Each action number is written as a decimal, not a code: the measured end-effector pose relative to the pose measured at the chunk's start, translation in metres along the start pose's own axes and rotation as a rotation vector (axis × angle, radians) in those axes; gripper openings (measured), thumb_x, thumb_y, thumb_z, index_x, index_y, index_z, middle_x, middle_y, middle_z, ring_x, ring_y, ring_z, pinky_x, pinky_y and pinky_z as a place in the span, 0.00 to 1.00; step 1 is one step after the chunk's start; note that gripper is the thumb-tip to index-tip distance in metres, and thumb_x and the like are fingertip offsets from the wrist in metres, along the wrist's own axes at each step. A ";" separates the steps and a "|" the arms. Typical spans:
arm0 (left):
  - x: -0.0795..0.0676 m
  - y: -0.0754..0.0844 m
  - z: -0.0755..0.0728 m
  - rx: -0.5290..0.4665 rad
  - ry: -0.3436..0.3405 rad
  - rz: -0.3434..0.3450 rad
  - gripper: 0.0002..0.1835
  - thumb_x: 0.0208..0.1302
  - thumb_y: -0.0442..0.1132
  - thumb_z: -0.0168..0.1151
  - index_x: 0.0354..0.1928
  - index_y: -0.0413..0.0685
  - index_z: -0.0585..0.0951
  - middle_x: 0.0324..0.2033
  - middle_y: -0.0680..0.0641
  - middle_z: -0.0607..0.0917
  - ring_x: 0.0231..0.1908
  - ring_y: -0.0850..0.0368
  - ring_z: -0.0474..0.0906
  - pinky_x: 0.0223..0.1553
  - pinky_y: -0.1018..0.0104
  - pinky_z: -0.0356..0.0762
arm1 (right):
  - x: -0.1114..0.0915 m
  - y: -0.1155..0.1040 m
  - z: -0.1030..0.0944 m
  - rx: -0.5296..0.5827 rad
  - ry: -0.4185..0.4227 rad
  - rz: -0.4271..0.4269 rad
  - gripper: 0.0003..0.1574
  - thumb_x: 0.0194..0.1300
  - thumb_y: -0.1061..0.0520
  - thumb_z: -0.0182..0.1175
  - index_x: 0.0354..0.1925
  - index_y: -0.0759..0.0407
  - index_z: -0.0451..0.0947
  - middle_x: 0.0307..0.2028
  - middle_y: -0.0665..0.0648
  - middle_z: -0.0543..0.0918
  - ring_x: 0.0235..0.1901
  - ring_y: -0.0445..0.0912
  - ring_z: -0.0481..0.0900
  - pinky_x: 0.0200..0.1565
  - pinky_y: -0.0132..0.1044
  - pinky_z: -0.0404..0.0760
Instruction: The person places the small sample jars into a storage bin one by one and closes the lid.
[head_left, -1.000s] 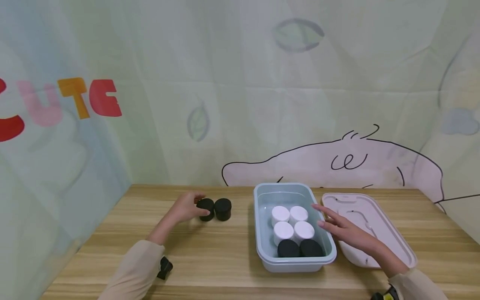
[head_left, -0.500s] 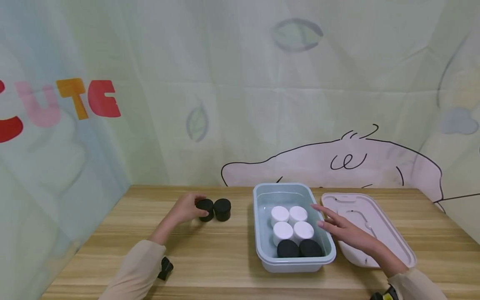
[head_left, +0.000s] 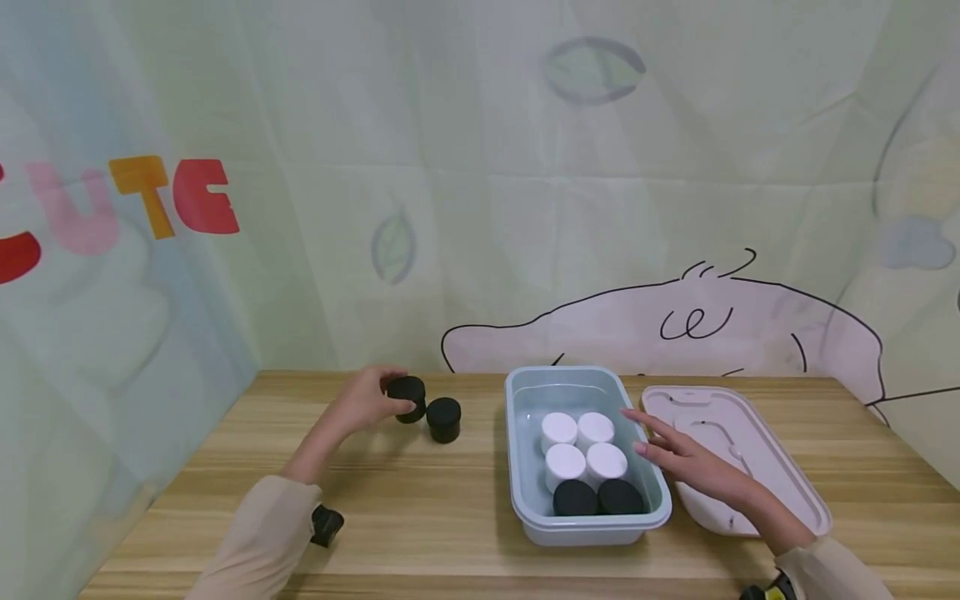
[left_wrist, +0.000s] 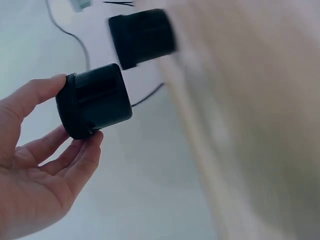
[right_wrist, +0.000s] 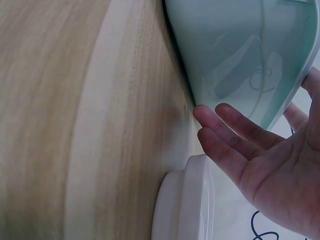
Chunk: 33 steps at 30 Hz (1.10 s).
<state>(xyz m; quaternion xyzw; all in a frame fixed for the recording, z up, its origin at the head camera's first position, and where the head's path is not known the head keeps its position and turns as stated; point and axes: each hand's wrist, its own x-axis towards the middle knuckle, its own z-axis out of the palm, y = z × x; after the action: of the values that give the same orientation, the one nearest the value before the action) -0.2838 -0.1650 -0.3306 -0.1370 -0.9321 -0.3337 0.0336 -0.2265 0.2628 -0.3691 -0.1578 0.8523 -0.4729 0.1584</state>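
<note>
With thumb and fingertips, my left hand pinches a small black lidded jar by its lid, slightly above the table. The left wrist view shows the same jar between the thumb and fingers. A second black jar stands on the wood just right of it. Straight fingers of my right hand rest at the right rim of a pale blue plastic box. In the right wrist view, several fingers lie along the box's outer wall. Inside the box stand several white jars and two black jars.
A pale pink lid lies on the table right of the box, partly under the right forearm. A printed cloth hangs behind the wooden table and along its left side.
My left hand has lifted the left black jar off the table, raising it a little and away from its neighbour. The right hand and the box have stayed put.
</note>
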 end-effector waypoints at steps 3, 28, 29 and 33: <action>0.001 0.012 -0.006 -0.008 0.020 0.014 0.28 0.51 0.39 0.66 0.54 0.32 0.73 0.49 0.33 0.77 0.48 0.39 0.73 0.47 0.51 0.72 | 0.000 0.000 0.000 0.002 0.000 0.002 0.35 0.70 0.48 0.43 0.70 0.50 0.44 0.69 0.67 0.38 0.63 0.72 0.45 0.52 0.63 0.66; 0.035 0.107 0.039 -0.128 -0.002 0.155 0.26 0.48 0.40 0.69 0.51 0.40 0.78 0.47 0.43 0.80 0.45 0.48 0.75 0.44 0.60 0.75 | -0.001 -0.003 0.002 0.002 0.021 0.005 0.35 0.70 0.47 0.44 0.70 0.51 0.46 0.68 0.71 0.44 0.62 0.70 0.53 0.50 0.58 0.70; 0.036 0.109 0.043 -0.127 -0.007 0.156 0.25 0.48 0.40 0.69 0.51 0.40 0.78 0.47 0.43 0.80 0.45 0.49 0.75 0.44 0.61 0.76 | -0.001 -0.002 0.002 0.002 0.021 0.004 0.35 0.70 0.47 0.44 0.70 0.51 0.46 0.68 0.71 0.43 0.62 0.70 0.52 0.50 0.58 0.70; 0.043 0.116 0.055 -0.141 -0.028 0.167 0.26 0.49 0.41 0.69 0.51 0.39 0.77 0.47 0.43 0.80 0.44 0.49 0.76 0.43 0.62 0.76 | -0.001 -0.002 0.002 -0.002 0.021 0.004 0.35 0.70 0.47 0.44 0.70 0.50 0.45 0.68 0.70 0.43 0.62 0.71 0.51 0.50 0.58 0.70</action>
<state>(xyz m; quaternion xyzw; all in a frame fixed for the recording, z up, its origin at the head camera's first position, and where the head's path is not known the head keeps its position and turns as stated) -0.2912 -0.0343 -0.2958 -0.2208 -0.8919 -0.3927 0.0384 -0.2245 0.2611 -0.3683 -0.1513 0.8546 -0.4736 0.1500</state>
